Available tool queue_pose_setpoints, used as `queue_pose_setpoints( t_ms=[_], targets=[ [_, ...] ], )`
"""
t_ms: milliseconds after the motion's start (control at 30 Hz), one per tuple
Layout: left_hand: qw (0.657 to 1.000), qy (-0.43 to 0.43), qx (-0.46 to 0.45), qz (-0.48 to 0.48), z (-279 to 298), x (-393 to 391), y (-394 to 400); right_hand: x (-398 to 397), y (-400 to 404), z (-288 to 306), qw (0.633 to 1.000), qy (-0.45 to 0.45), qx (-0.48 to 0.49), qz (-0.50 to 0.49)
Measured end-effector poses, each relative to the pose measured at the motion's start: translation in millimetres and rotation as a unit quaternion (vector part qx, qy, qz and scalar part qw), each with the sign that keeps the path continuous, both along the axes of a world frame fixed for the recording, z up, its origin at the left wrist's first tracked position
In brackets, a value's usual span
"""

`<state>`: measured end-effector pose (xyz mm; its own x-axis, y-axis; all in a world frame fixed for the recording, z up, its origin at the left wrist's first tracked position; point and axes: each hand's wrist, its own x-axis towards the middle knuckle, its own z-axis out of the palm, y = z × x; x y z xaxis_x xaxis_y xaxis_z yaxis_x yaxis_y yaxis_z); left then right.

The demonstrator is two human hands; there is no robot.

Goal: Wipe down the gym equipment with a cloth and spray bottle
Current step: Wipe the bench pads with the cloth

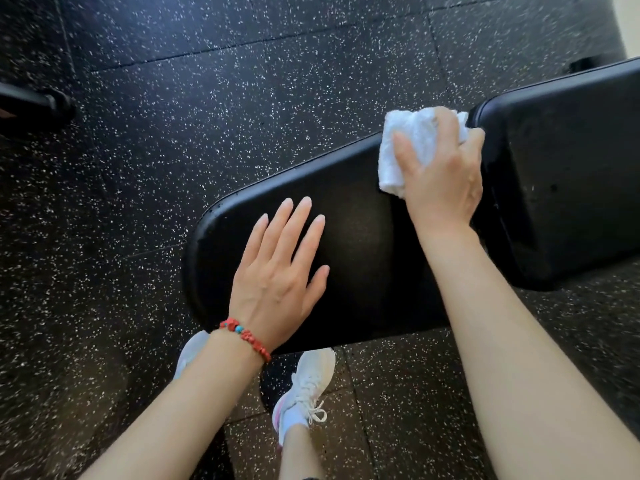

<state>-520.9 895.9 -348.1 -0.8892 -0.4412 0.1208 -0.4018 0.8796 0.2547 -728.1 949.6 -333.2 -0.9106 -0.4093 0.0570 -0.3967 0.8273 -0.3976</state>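
Note:
A black padded gym bench runs from the centre to the right edge, with a seat pad [360, 244] and a longer back pad [561, 174] split by a narrow gap. My right hand [443, 178] grips a bunched white cloth [412, 140] and presses it on the seat pad's far end, right at the gap. My left hand [280, 275] lies flat on the seat pad with fingers spread and holds nothing; a red bead bracelet [247, 337] circles its wrist. No spray bottle is in view.
Black rubber floor tiles [207, 116] with white speckles surround the bench. My white sneakers [304, 386] stand on the floor just below the seat pad. A dark piece of equipment [38, 105] juts in at the left edge.

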Motion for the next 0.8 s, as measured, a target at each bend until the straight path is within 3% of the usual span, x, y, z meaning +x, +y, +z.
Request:
queue_pose_setpoints(
  t_ms=[500,667,800],
  targets=[
    [0.999,-0.033,0.005,0.031,3.7,-13.7,16.7,75.2,140.8,3.4,0.996,-0.060,-0.041,-0.057],
    [0.999,-0.027,0.018,-0.008,17.1,-36.5,37.8,78.4,170.3,21.9,0.973,-0.166,-0.103,-0.121],
    [0.999,-0.014,0.019,-0.047,22.2,-70.1,46.5,37.3,176.4,30.1,0.965,-0.114,-0.138,-0.193]
  ],
)
